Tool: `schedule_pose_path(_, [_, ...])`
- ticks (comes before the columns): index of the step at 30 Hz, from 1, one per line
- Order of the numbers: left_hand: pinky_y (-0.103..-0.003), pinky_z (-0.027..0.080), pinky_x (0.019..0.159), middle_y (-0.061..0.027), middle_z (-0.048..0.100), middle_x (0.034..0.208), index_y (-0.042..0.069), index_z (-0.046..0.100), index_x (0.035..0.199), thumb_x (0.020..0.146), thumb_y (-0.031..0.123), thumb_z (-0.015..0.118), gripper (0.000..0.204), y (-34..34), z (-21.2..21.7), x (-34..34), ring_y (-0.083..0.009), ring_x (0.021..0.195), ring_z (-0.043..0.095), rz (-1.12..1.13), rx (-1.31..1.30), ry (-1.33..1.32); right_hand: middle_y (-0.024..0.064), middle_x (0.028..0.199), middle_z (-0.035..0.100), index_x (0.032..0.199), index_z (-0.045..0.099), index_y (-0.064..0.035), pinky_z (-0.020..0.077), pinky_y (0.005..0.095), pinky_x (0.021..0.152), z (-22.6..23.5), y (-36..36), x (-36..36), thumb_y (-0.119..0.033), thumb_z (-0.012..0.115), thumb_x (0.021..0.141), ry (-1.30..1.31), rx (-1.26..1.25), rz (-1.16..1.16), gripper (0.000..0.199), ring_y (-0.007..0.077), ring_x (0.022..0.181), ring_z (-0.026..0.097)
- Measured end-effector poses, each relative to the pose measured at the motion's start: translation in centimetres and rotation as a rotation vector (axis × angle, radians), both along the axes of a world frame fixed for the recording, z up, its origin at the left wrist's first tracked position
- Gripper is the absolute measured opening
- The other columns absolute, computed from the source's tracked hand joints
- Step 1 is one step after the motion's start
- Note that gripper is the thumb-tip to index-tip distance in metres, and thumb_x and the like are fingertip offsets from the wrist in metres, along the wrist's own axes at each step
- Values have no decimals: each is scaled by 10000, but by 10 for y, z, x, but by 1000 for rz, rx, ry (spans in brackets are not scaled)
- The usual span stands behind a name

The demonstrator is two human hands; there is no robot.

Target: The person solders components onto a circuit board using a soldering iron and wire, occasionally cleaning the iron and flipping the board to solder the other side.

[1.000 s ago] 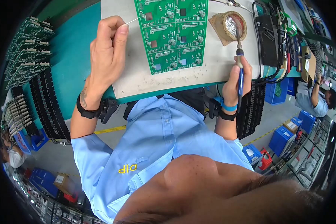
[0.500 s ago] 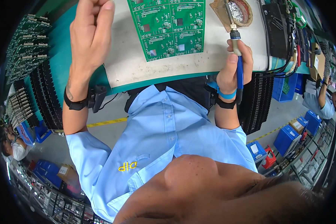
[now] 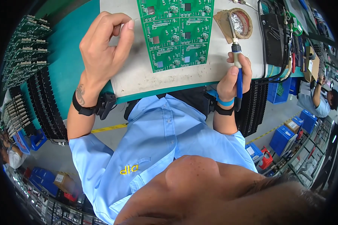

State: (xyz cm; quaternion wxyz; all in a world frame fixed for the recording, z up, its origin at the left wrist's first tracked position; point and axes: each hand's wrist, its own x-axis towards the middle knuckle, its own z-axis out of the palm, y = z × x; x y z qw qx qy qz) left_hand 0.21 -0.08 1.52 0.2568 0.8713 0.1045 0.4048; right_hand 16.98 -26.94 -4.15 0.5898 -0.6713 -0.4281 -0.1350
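Soldering iron (image 3: pixel 237 59) is in R hand (image 3: pixel 227 85), fingers & thumb clamped round its grip. Long axis runs away from person, tip end leaning slightly L, at L side of round cup (image 3: pixel 245 36); tip contact w/ cup: can't tell. PCB panel (image 3: pixel 176 39) lies up-L of R hand, long axis also fore-aft; L hand (image 3: pixel 104 45) is nearer, just beside panel's L edge, thumb & index tips close tog., can't tell if anything's pinched. Mat'ls: iron = metal shaft, pale grip, smooth blue handle. Cup = rough tan wall, crinkly silver fill (image 3: pixel 237 24). Panel = flat green rect., repeat units w/ square chips. Bench mat (image 3: pixel 139 83) = pale, dark specks nr front edge.
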Motion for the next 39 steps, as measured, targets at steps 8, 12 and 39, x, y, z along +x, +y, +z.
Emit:
schedule_pose_path(8, [-278, 413, 511, -33, 565, 712, 42, 638, 861, 845, -21, 735, 117, -3, -1, -1, -132, 589, 512, -22, -16, 1, 214, 977, 722, 1242, 620, 64, 537, 381, 784, 25, 5, -6, -141, 604, 993, -78, 30, 186, 323, 288, 872, 666])
schedule_pose_path(12, [-278, 409, 506, -31, 570, 714, 44, 629, 849, 842, -21, 734, 124, -2, -2, -1, -132, 585, 512, -22, -17, -4, 201, 923, 739, 1222, 637, 60, 537, 389, 768, 45, 20, -22, -176, 619, 1003, -88, -57, 334, 323, 281, 835, 665])
schedule_pose_path(39, [-276, 431, 500, -42, 613, 744, 42, 632, 863, 833, -30, 740, 133, -3, -4, 0, -136, 581, 550, -32, -21, 12, 184, 914, 766, 1179, 677, 45, 544, 381, 749, 39, 46, -32, -166, 663, 1000, -107, -128, 362, 277, 285, 809, 686])
